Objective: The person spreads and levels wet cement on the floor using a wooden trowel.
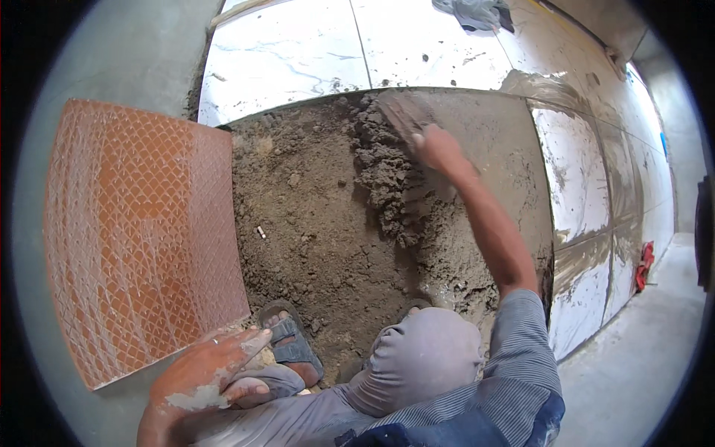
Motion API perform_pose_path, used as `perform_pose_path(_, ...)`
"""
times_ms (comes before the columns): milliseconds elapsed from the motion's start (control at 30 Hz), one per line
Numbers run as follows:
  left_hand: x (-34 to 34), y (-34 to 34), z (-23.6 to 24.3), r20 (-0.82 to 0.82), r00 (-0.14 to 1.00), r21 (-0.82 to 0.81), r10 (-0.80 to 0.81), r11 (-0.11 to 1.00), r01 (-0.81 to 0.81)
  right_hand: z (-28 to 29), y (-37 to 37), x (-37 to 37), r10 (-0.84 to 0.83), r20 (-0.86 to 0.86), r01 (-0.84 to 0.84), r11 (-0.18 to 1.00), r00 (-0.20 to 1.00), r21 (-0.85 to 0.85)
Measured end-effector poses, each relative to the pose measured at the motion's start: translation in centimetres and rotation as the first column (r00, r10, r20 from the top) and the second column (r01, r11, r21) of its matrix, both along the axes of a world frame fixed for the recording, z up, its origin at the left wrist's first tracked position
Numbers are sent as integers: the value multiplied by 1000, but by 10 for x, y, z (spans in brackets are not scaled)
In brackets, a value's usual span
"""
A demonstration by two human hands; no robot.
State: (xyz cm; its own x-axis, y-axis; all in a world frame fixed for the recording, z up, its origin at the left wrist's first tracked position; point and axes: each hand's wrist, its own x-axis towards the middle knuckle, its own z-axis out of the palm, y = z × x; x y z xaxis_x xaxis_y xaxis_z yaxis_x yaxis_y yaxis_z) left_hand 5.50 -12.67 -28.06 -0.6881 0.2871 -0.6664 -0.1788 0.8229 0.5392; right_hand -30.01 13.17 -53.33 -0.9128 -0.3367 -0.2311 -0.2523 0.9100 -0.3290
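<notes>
My right hand [439,149] is closed round a flat trowel [406,115], its blade smeared by motion and coated with mortar. The blade is against a ridge of wet grey mortar [383,167] near the far edge of the bed. To the right of the ridge the mortar [499,149] is smoothed flat; to the left lies rough, crumbly mortar [305,201]. My left hand [212,365], smeared with dried cement, rests with fingers stretched out over my left knee. Just beyond it stands a large tile [145,238], its orange-brown ridged back facing me.
White marbled tiles [290,56] border the bed at the far side, and mortar-smeared tiles [577,171] at the right. A grey cloth [477,13] lies on the far tiles, a red item [644,267] at the right. A small white stub [261,232] sits on the mortar.
</notes>
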Motion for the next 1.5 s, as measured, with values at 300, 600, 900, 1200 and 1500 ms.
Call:
perform_pose_path(300, -6, 1, -4, -49, 998, 1, -44, 999, 44, -11, 36, -35, -153, 33, 152, 987, 988, 50)
perform_pose_path(600, 0, -8, -3, -5, 1000, 18, -14, 1000, 14, 13, 36, -35, -276, 341, 297, 955, 899, -10)
perform_pose_path(900, -3, -3, 0, -11, 999, -14, -42, 999, 41, -7, 1, -49, -13, 132, -7, 989, 991, 146)
perform_pose_path(1200, -10, 1, -1, -17, 996, -36, -83, 996, 82, 13, 76, -52, -397, 360, 445, 894, 844, -58)
perform_pose_path(1500, -22, 2, -9, -87, 987, -21, -132, 991, 131, -31, 36, -37, -196, 33, 197, 980, 980, -30)
